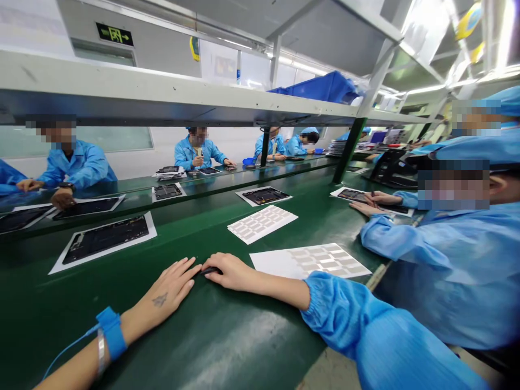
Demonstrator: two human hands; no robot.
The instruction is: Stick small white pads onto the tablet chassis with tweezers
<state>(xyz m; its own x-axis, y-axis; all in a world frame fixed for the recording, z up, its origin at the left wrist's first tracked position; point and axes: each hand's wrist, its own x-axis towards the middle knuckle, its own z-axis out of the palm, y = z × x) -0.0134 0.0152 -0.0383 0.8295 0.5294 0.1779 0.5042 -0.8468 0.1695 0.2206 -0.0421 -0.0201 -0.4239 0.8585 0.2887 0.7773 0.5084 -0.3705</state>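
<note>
My left hand lies on the green bench with its fingers stretched out and nothing in them. A blue strap with a thin cord is around that wrist. My right hand is closed on a slim black tool, whose tip points toward my left fingertips; its exact kind is hidden by the fingers. Just beyond my right forearm lies a white sheet with rows of grey stickers. Farther up the bench, a smaller sticker sheet lies flat. To the left, a black device panel rests on white paper.
More dark panels on paper sit along the bench, one a panel at centre back. A co-worker's hands work on another at right. A white shelf runs overhead on green posts. Other people sit across the bench.
</note>
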